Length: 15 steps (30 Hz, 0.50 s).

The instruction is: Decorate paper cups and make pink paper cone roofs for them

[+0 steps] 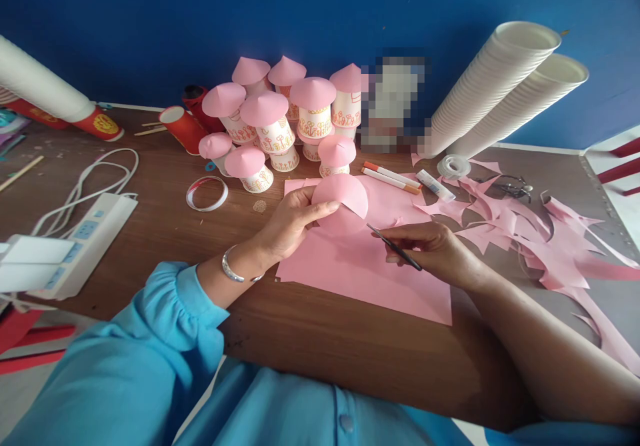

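My left hand (287,223) pinches a pink paper circle (341,195) by its left edge, holding it just above a pink paper sheet (360,266) on the brown table. My right hand (433,249) rests on that sheet and grips a thin dark tool (395,248), likely small scissors, with its tip pointing toward the circle. A silver bracelet sits on my left wrist. Behind the circle stands a cluster of decorated paper cups with pink cone tops (280,123).
Two long stacks of white paper cups (500,86) lean at the back right. Pink paper scraps (540,239), tape roll (453,166), markers (390,176) and a glue tube lie at right. A white power strip (85,233), cable and red cups (183,128) are at left.
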Each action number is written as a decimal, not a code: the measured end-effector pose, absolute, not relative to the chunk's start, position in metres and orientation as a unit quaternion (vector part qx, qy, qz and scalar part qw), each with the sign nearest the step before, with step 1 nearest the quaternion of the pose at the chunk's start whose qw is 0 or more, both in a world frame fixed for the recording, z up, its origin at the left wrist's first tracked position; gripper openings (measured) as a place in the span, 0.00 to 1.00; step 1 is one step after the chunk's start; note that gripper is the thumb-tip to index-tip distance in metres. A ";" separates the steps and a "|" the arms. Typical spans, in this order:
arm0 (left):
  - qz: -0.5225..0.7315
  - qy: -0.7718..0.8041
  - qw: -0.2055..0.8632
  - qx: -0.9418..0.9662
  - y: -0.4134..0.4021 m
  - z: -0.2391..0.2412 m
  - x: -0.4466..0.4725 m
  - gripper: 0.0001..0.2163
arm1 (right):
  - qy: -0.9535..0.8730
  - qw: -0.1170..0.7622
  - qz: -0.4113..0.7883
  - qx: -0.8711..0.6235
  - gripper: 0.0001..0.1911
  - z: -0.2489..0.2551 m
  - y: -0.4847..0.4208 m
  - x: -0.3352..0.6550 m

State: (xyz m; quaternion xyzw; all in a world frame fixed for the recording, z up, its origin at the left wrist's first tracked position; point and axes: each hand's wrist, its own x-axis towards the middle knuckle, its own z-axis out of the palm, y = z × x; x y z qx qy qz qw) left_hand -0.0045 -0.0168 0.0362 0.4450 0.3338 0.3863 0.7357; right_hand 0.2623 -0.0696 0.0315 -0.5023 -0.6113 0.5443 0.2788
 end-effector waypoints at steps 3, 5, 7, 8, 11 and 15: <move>0.394 0.337 0.735 0.437 -0.017 0.038 -0.004 0.14 | -0.606 0.276 0.549 -0.505 0.23 0.034 -0.070 0.262; 0.393 0.341 0.733 0.439 -0.017 0.038 -0.004 0.15 | -0.605 0.274 0.550 -0.507 0.23 0.035 -0.070 0.262; 0.394 0.339 0.732 0.440 -0.017 0.039 -0.003 0.14 | -0.603 0.271 0.551 -0.509 0.22 0.036 -0.070 0.263; 0.398 0.336 0.731 0.440 -0.016 0.039 -0.003 0.14 | -0.603 0.269 0.552 -0.509 0.22 0.036 -0.070 0.263; 0.419 0.335 0.723 0.435 -0.016 0.039 -0.003 0.13 | -0.601 0.270 0.555 -0.507 0.20 0.036 -0.070 0.265; 0.418 0.332 0.719 0.444 -0.015 0.038 -0.004 0.13 | -0.597 0.274 0.563 -0.502 0.20 0.035 -0.070 0.264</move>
